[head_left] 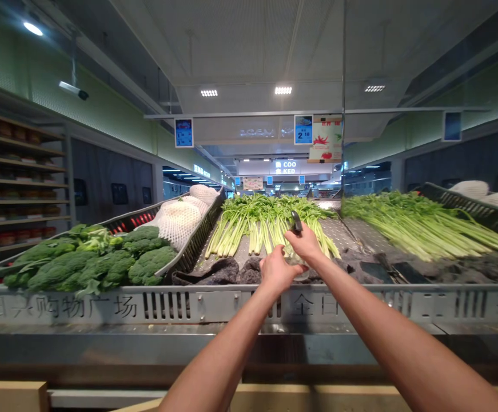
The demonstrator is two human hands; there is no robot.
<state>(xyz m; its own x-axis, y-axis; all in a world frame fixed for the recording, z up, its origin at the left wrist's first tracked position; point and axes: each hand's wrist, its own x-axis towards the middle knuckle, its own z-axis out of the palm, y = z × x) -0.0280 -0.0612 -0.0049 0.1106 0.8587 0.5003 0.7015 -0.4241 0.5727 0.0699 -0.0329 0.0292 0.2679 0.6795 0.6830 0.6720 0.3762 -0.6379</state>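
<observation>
Over the front part of a bed of leafy celery (259,229), my right hand (306,243) is closed on an object with a curved black end (296,222). The rest of that object is mostly hidden by my hands, so its kind is unclear. My left hand (278,268) is just below and to the left, close to the right hand. Its thumb and index finger are spread apart in a curve, and the other fingers are hidden. Something pale and see-through shows between the hands, too unclear to name. The celery stalks lie side by side, cut ends towards me.
Broccoli heads (66,266) fill the left side, beside a black crate (199,232) with net-wrapped produce (178,217). Dark crumpled cloth (218,271) lies behind the grey slotted front rail (231,303). A mirror (403,149) on the right reflects celery. Price signs (303,130) hang overhead.
</observation>
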